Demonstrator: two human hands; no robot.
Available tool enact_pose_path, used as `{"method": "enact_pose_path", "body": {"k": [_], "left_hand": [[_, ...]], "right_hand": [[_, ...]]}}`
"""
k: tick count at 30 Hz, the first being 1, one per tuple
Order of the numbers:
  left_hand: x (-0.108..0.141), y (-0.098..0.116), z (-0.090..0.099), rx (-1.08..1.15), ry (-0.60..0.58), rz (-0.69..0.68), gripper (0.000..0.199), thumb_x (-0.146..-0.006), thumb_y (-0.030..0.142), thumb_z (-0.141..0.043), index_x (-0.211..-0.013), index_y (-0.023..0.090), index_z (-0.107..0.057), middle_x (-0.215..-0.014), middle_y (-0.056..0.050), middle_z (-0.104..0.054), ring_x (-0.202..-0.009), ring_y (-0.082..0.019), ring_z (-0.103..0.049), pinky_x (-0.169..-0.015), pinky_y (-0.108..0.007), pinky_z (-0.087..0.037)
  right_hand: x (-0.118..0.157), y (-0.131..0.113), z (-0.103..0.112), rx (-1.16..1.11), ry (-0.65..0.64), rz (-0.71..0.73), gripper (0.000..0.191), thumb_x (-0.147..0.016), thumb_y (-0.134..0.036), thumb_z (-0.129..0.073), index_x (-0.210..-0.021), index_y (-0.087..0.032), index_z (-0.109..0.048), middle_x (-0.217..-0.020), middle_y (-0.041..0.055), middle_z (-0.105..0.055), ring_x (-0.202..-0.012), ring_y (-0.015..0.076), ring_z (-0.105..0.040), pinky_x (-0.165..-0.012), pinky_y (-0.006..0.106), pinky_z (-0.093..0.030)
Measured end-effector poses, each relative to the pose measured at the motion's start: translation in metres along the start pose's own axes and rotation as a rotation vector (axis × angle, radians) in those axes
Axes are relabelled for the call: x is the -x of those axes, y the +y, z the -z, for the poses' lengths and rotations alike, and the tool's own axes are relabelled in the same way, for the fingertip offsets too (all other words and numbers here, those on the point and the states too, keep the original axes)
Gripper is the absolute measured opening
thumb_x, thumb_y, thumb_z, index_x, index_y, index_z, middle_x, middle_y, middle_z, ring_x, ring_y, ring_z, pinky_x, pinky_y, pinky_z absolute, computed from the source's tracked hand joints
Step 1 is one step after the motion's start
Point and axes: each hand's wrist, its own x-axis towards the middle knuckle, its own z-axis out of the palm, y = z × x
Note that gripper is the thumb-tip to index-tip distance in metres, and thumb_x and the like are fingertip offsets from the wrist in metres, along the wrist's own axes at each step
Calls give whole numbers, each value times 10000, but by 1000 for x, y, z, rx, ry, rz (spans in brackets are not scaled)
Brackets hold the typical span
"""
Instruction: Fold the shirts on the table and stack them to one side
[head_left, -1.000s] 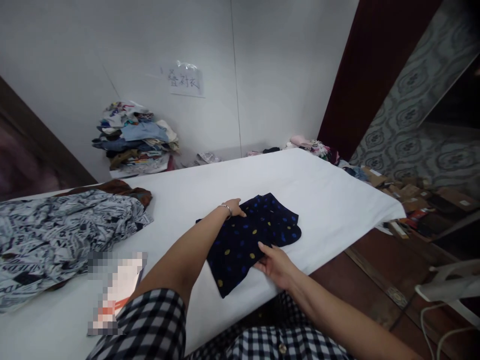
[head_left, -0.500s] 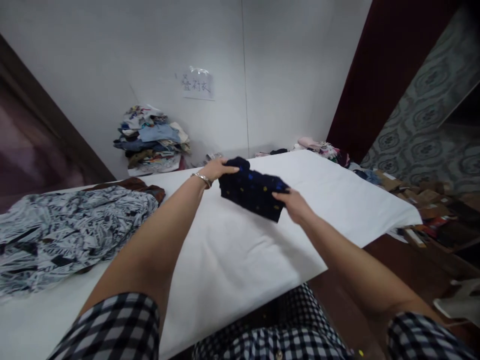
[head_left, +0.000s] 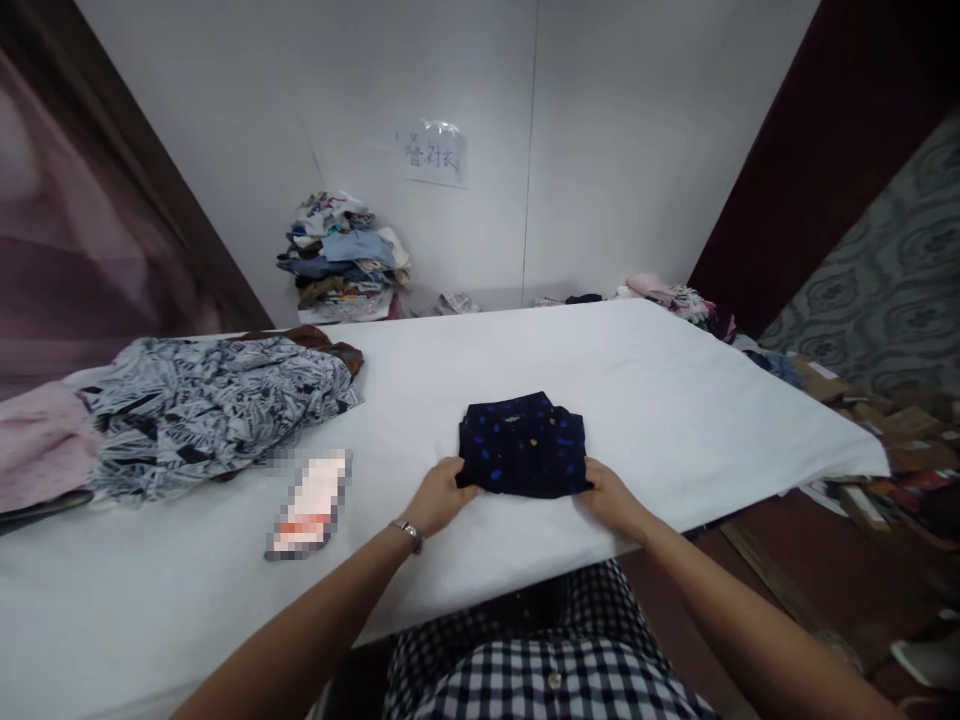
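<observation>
Pinching the near left corner of a folded dark blue garment (head_left: 521,455), the left hand (head_left: 442,498) is closed on the fabric; the right hand (head_left: 613,500) grips the near right corner. The garment lies flat on a white-covered table (head_left: 675,400), near its front edge. Left of the hands lies a pixelated object (head_left: 311,505), then a black-and-white heap (head_left: 225,410). Behind the table, a clothes pile (head_left: 345,255) stands against the wall (head_left: 630,140).
</observation>
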Motion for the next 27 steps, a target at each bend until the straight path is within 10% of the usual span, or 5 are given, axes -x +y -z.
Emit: {"method": "enact_pose_path", "body": {"k": [5,10,19,27], "left_hand": [[-5,14,14,256,-29,67,541,-797,434,-615,-1276,192,-543,-1155,-73,-682,-1094,-235,-618,-916,-340,-508],[-32,24,14,229,9,227,609,-789,480,-632,-1283,141,-523,-1164,-122,-674,-1076,-250,-630,-900,-329,-512],[-55,24,-5,182,77,110,552,-819,141,-526,-1358,218,-438,-1396,-50,-519,-1213,-143,-538,-956,-220,-456],[-69,16,15,113,-4,255,421,-829,350,-507,-1203,168,-574,-1102,-79,-701,-929,-196,-675,-713,-264,-522]], "right_hand": [[2,-15,23,-235,-6,-292,545,-699,-217,-617,-1243,-245,-610,-1222,50,-640,-1160,271,-546,-1020,434,-380],[-35,-12,39,-243,256,-651,879,-708,-494,-697,-1452,-186,-345,-1096,137,-678,-859,253,-652,-819,439,-487],[-54,-3,6,-371,436,-334,712,-672,-261,-686,-1347,-217,-463,-1017,46,-696,-921,202,-647,-881,373,-506],[-39,23,13,-217,381,-481,742,-677,-315,-710,-1362,-191,-454,-906,51,-713,-867,229,-665,-853,400,-512]]}}
